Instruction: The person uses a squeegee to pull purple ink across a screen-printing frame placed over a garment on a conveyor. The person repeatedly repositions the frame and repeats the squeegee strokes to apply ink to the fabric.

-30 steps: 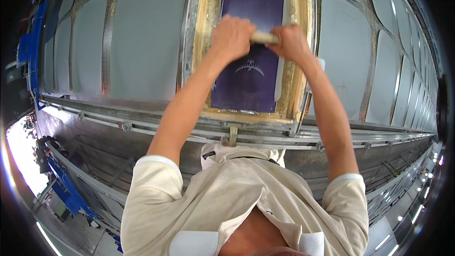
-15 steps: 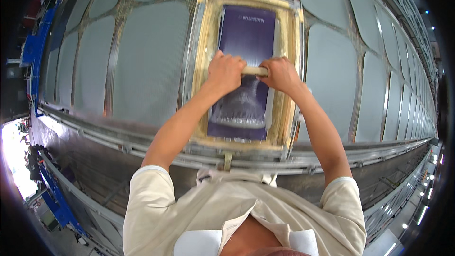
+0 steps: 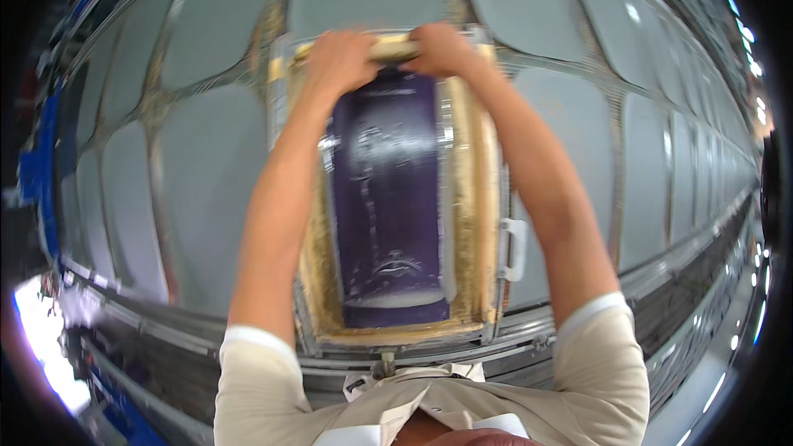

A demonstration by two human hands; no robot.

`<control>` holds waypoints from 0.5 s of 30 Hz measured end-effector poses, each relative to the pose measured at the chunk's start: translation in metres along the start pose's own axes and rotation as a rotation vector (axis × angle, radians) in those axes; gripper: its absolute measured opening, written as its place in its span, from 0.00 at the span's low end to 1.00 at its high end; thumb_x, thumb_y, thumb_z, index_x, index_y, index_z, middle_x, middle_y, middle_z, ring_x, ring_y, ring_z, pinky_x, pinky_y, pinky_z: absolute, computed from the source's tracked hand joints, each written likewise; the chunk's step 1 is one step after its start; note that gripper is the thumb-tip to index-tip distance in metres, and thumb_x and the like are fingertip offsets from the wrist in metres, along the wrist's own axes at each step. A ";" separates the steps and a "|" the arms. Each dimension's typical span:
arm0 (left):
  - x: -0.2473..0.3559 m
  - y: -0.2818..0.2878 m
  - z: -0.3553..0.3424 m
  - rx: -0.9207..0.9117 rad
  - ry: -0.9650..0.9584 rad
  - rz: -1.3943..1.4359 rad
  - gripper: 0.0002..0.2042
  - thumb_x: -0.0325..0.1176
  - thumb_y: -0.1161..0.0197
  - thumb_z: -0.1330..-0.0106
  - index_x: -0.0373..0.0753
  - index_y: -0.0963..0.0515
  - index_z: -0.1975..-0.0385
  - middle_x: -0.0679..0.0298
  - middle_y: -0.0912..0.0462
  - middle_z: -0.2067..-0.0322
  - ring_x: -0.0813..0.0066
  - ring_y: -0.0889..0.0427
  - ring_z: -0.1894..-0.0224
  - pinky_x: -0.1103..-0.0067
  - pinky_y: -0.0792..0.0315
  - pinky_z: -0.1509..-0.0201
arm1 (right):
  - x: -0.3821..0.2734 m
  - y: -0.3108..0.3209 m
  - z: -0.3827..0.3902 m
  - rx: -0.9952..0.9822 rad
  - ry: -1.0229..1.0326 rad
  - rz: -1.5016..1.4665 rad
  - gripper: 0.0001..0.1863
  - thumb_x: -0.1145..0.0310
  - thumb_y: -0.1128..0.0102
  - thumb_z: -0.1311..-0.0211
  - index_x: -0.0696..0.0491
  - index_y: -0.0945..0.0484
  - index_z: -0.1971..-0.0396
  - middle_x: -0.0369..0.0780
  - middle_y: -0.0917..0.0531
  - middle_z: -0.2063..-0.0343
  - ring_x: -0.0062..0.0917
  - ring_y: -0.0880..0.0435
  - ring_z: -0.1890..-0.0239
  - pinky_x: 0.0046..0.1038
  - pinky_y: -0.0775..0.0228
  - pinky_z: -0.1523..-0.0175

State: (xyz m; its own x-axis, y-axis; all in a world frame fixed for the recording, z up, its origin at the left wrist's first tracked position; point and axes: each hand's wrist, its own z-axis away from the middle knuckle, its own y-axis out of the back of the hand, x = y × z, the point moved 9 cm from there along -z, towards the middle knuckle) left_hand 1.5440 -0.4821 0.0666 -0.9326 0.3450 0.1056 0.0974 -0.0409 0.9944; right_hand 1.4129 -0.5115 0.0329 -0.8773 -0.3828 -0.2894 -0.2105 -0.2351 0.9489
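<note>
A screen-printing frame [image 3: 477,223] with yellowish tape along its edges lies in front of me. Its middle is a dark purple, wet-looking panel [image 3: 388,215], with a whitish band of ink or liquid near its close end. Both my arms reach to the frame's far end. There my left hand [image 3: 340,59] and my right hand [image 3: 444,51], both blurred, are closed round the two ends of a squeegee [image 3: 395,50] with a light wooden handle. Its blade is mostly hidden below the handle.
Grey rounded panels [image 3: 211,198] cover the long table on both sides and beyond the frame. A white handle [image 3: 514,249] sticks out at the frame's right side. Metal rails [image 3: 190,326] run along the table's near edge, and blue machinery [image 3: 37,169] stands far left.
My hands have carried the squeegee away from me, from the panel's middle to the far end. My arms are straighter, and the frame appears lower in view.
</note>
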 end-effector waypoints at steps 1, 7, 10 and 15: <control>-0.001 -0.006 0.003 -0.064 0.054 -0.026 0.15 0.44 0.28 0.43 0.45 0.14 0.59 0.54 0.12 0.63 0.49 0.14 0.58 0.58 0.22 0.52 | 0.000 -0.005 0.006 -0.039 -0.050 -0.021 0.27 0.47 0.21 0.54 0.53 0.13 0.61 0.46 0.11 0.65 0.41 0.11 0.60 0.41 0.19 0.52; 0.038 -0.004 0.096 0.061 -0.003 0.078 0.08 0.38 0.28 0.45 0.43 0.16 0.70 0.58 0.15 0.68 0.55 0.16 0.60 0.61 0.28 0.51 | -0.037 -0.042 0.086 -0.004 0.041 0.057 0.18 0.52 0.24 0.54 0.48 0.12 0.67 0.44 0.11 0.69 0.40 0.11 0.63 0.39 0.17 0.54; 0.073 -0.005 0.161 0.089 -0.064 0.080 0.08 0.38 0.28 0.47 0.44 0.15 0.71 0.59 0.16 0.69 0.55 0.16 0.61 0.63 0.28 0.51 | -0.060 -0.044 0.163 -0.015 0.037 -0.034 0.17 0.54 0.25 0.55 0.50 0.13 0.69 0.44 0.13 0.72 0.42 0.12 0.65 0.40 0.18 0.57; 0.138 -0.026 0.288 0.042 -0.107 0.076 0.09 0.36 0.29 0.48 0.44 0.15 0.68 0.63 0.15 0.65 0.60 0.17 0.61 0.65 0.31 0.49 | -0.094 -0.091 0.299 -0.010 0.019 -0.063 0.13 0.58 0.27 0.55 0.49 0.14 0.71 0.44 0.13 0.74 0.43 0.12 0.67 0.41 0.19 0.60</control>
State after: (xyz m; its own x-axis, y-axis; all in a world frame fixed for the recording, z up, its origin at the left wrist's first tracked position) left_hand 1.5128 -0.1633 0.0568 -0.8798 0.4406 0.1782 0.1829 -0.0322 0.9826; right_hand 1.3857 -0.1866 0.0116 -0.8541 -0.3838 -0.3509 -0.2604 -0.2684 0.9274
